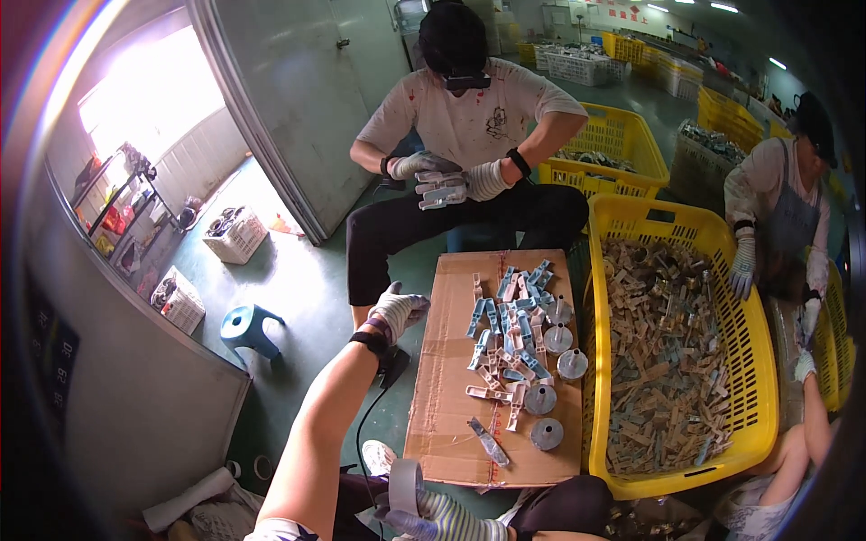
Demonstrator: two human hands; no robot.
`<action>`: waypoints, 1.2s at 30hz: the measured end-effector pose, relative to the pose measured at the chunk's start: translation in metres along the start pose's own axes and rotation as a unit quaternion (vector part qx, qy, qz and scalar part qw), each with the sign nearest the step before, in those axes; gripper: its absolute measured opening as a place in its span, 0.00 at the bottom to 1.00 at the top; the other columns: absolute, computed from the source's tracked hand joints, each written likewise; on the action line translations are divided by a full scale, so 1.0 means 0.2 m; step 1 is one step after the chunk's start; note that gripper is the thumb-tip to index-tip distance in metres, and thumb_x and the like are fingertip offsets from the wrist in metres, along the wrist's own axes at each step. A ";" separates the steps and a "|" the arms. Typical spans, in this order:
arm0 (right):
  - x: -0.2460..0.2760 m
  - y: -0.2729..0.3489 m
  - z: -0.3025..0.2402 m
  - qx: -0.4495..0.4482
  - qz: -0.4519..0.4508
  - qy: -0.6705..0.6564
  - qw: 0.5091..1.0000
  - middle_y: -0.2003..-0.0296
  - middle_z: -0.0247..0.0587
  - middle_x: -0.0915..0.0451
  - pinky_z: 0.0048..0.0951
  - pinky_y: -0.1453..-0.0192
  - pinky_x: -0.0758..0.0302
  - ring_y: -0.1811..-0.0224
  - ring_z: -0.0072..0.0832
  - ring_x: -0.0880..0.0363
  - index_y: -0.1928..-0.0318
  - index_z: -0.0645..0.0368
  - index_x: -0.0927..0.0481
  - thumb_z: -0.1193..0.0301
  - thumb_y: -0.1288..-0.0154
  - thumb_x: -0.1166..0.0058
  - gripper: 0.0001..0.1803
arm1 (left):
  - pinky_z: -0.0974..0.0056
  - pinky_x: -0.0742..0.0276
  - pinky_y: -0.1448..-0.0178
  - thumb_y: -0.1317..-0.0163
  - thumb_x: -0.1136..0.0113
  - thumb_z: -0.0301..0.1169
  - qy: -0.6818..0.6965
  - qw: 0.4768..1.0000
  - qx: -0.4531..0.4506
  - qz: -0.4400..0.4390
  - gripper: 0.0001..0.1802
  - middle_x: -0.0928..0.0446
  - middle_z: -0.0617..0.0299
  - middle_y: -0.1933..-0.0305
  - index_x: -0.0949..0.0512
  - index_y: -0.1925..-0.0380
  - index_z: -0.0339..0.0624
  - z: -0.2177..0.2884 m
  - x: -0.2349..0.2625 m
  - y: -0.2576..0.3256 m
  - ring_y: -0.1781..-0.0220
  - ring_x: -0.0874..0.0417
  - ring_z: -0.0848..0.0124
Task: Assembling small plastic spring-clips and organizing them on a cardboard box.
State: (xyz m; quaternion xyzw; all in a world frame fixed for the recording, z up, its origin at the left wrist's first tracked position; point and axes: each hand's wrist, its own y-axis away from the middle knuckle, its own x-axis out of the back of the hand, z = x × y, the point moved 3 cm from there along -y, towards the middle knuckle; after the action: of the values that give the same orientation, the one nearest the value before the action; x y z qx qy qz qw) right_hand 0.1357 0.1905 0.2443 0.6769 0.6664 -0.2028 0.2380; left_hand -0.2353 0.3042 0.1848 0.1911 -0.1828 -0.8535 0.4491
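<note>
My left hand, in a striped knit glove, hangs beside the left edge of a cardboard box, fingers curled; what they hold, if anything, is hidden. At the lower edge, my right hand, in a striped glove, grips a roll of clear greyish tape. Small blue and beige lever-like pieces lie heaped on the box. Along its right side stand several round grey metal pieces with short stems. A narrow shiny grey piece lies alone near the front.
A yellow crate full of mixed small parts adjoins the box at right. Across from me a seated person in gloves holds several pale pieces. Another person works beyond the crate. A blue stool stands at left by the doorway.
</note>
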 end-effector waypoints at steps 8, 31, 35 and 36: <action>0.10 -0.01 0.01 -0.060 0.060 0.017 0.996 0.67 0.26 0.24 0.17 0.70 0.31 0.71 0.16 0.28 0.48 0.58 0.26 0.75 0.36 0.42 0.16 | 0.46 0.41 0.30 0.55 0.24 0.41 -0.158 0.986 0.053 -0.028 0.50 0.36 0.49 0.36 0.44 0.36 0.42 0.00 -0.09 -0.03 0.31 0.38 0.55; 0.00 0.03 -0.21 -0.110 0.001 -0.234 0.966 0.70 0.24 0.30 0.14 0.72 0.33 0.74 0.15 0.34 0.47 0.54 0.31 0.78 0.30 0.52 0.13 | 0.66 0.25 0.42 0.43 0.34 0.31 -0.550 0.835 0.009 0.017 0.30 0.31 0.66 0.57 0.28 0.41 0.72 -0.03 0.03 -0.14 0.57 0.25 0.74; -0.01 -0.02 -0.13 -0.147 -0.108 -0.540 0.822 0.72 0.24 0.30 0.16 0.72 0.32 0.74 0.14 0.33 0.47 0.56 0.30 0.76 0.30 0.51 0.13 | 0.51 0.34 0.34 0.40 0.36 0.38 -0.564 0.825 -0.014 -0.004 0.34 0.30 0.64 0.53 0.37 0.34 0.65 -0.02 -0.02 -0.13 0.47 0.28 0.69; 0.03 -0.02 0.02 -0.187 -0.042 -0.501 0.844 0.71 0.25 0.29 0.16 0.71 0.32 0.73 0.15 0.32 0.49 0.56 0.28 0.73 0.31 0.49 0.12 | 0.46 0.40 0.31 0.39 0.38 0.42 -0.331 0.938 0.072 0.075 0.37 0.30 0.62 0.49 0.42 0.31 0.61 -0.03 -0.01 -0.09 0.43 0.29 0.66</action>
State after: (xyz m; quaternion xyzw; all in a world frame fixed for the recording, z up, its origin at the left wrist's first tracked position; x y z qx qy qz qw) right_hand 0.1323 0.1935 0.2365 0.3966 0.5096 -0.3959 0.6529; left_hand -0.2439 0.3151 0.1718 -0.0845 -0.3956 -0.8168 0.4113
